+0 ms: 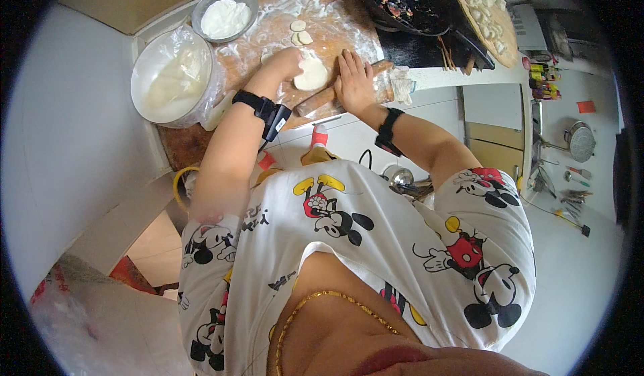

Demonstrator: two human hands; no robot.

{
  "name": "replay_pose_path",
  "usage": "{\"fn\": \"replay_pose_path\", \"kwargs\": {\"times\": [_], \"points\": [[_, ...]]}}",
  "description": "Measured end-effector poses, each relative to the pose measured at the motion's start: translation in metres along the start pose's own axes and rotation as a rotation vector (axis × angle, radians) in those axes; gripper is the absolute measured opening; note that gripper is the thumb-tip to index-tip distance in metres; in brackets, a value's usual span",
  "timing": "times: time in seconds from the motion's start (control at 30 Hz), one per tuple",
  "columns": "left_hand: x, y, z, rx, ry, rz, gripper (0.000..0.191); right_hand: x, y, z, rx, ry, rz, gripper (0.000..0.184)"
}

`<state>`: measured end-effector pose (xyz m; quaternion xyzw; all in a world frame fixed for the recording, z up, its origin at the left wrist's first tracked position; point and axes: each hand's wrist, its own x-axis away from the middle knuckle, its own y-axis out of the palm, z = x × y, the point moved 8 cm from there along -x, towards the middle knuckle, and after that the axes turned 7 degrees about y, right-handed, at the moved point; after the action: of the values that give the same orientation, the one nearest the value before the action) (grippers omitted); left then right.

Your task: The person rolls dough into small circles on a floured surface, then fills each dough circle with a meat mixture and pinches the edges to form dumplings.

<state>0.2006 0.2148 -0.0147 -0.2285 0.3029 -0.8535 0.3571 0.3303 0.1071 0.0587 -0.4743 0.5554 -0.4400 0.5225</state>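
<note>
A flattened round of white dough (311, 74) lies on a floured wooden board (334, 16). My left hand (285, 65) has its fingers curled at the left edge of this round; the fingertips are partly hidden. Across a wooden rolling pin (314, 101) rests my right hand (355, 85), palm on the pin and fingers stretched forward. The pin lies slantwise just right of the dough round. Several small dough pieces (298, 26) sit farther up the board, and another bit of dough shows partly behind my left hand.
Left of the board stand a bowl of flour (226, 19) and a large white bowl (151, 81) covered with plastic wrap. At the upper right, a dark wok (402, 3) with food bits is on the stove, beside a round board (503, 34) bearing several dumplings. A cloth (403, 85) hangs at the counter's edge.
</note>
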Motion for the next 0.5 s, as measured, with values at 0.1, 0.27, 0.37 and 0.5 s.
{"fn": "replay_pose_path", "kwargs": {"times": [0.1,0.27,0.37,0.5], "points": [[0.012,-0.001,0.026,-0.175,0.038,-0.061,0.026,-0.044,0.003,-0.015,-0.071,0.036,0.024,0.054],[0.009,-0.005,0.037,-0.145,-0.102,0.099,0.019,-0.091,0.002,-0.033,-0.09,0.08,0.119,0.053],[0.024,-0.011,0.027,-0.125,-0.086,0.151,0.023,-0.054,0.007,-0.027,-0.208,0.003,0.067,0.048],[0.063,-0.03,0.011,-0.033,-0.083,0.143,0.026,0.017,-0.01,-0.005,-0.13,-0.019,0.104,0.04]]}}
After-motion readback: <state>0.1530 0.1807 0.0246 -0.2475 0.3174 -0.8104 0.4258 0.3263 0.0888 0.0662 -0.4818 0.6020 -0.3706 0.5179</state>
